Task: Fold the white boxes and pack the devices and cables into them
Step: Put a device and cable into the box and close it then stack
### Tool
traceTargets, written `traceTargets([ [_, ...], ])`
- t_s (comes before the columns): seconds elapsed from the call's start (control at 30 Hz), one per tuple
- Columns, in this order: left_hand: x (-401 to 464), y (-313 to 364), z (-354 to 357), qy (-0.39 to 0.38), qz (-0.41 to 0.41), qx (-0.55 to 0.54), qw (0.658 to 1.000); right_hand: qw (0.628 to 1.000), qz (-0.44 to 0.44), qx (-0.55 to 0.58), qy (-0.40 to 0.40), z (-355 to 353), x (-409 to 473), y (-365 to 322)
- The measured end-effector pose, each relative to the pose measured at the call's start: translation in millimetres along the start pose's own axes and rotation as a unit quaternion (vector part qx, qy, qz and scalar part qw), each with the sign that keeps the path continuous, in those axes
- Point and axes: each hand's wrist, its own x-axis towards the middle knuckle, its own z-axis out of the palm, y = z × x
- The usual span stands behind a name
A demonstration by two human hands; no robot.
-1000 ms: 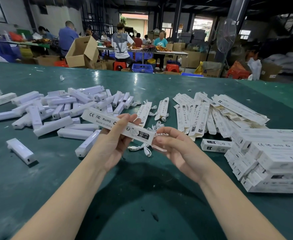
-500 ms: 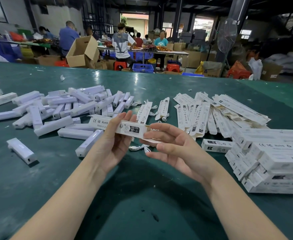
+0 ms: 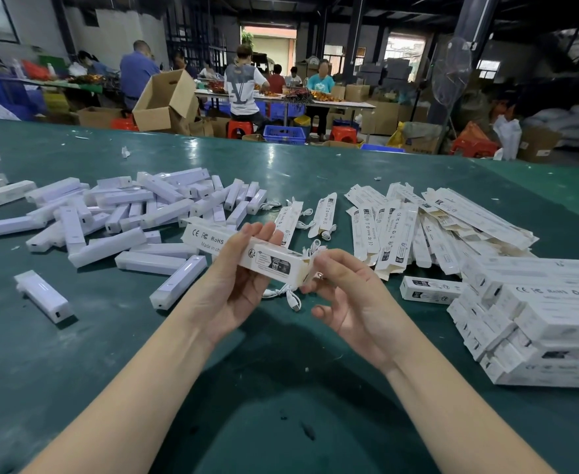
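Left hand (image 3: pixel 238 285): palm up at frame centre, fingers curled round the long white box (image 3: pixel 247 253), gripping its middle.
Right hand (image 3: pixel 353 299): fingertips pinching the box's open right end flap, little finger loose.
White box: thin printed card, rectangular, held level above the counter (image 3: pixel 76 354); what is inside, I cannot tell.
Cable (image 3: pixel 286 294): white, coiled, lying on the counter just below the box.
Devices (image 3: pixel 127 213): smooth white plastic bars, heaped centre left.
Flat boxes (image 3: pixel 414 227): unfolded card sleeves, fanned out centre right.
Packed boxes (image 3: pixel 538 319): closed, stacked in rows at right edge.
Counter: dark green, glossy, scuffed.
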Motion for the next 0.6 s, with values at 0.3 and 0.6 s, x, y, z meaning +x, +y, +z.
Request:
traceTargets([
  [0.3,0.2,-2.2,-1.9,-0.011,-0.003,0.047,0.999,0.997,0.065,0.023,-0.031,-1.0,1.5,-0.4],
  [0.6,0.5,-5.3,0.6,-0.012,0.005,0.088,0.996,0.996,0.064,0.045,-0.047,0.4,2.9,3.0],
])
